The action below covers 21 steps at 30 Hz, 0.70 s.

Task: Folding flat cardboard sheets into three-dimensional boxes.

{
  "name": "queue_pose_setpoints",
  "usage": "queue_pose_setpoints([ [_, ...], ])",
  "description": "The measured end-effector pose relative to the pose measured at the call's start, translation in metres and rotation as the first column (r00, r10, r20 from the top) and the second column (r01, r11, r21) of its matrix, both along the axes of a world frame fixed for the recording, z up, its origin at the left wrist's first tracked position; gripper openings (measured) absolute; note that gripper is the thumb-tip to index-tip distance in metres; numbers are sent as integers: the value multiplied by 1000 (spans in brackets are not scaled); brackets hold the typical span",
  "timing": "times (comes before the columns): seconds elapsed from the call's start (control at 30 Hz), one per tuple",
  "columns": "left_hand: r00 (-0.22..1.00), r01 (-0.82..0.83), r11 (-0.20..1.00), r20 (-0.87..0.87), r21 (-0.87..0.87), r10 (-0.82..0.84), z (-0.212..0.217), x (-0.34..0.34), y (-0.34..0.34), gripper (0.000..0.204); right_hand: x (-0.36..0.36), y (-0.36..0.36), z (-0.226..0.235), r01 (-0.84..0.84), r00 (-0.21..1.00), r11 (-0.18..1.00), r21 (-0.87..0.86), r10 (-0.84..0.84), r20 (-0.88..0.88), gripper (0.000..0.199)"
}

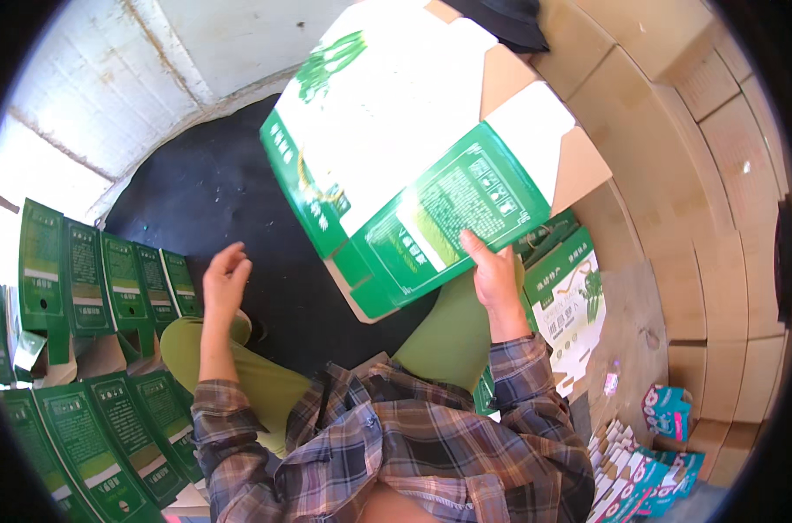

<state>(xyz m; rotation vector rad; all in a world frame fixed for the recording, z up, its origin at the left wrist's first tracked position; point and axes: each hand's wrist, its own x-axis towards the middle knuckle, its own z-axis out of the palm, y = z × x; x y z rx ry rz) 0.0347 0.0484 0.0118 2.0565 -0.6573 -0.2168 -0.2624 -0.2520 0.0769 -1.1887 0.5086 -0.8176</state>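
A green and white cardboard carton (404, 96) with a leafy vegetable print is tilted in front of me, its brown inner flaps partly showing. My right hand (498, 277) grips its lower right edge, thumb pressed on the green printed panel and the other fingers hidden behind. Held out to the left above my knee, my left hand (227, 277) is empty, with fingers loosely curled and the thumb apart from them. It is nearest to a row of green cartons (121, 279) standing on the left.
More green cartons (99, 436) stand at lower left. Beside my right leg is another white and green carton (570, 314). Brown boxes (718, 235) are stacked along the right. Teal packages (666, 414) lie at lower right. A black sheet (204, 192) covers the floor ahead, below a pale wall (108, 78).
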Motion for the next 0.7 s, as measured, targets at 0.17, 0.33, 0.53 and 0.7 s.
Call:
queue_pose_setpoints([
  [0.17,934,-356,861,-176,-362,312,49,46,28,38,21,1,-8,-267,958,957,-116,251,-136,34],
  [0.33,829,-547,645,-237,-534,507,68,65,50,42,50,4,-17,-512,853,839,-182,472,-224,34],
  [0.53,820,-572,678,-332,-462,466,50,75,74,38,87,3,-30,-815,536,571,-97,680,-501,27],
  [0.7,640,-756,468,-366,-458,676,55,74,82,38,94,-3,-34,-735,637,675,-53,663,-392,25],
])
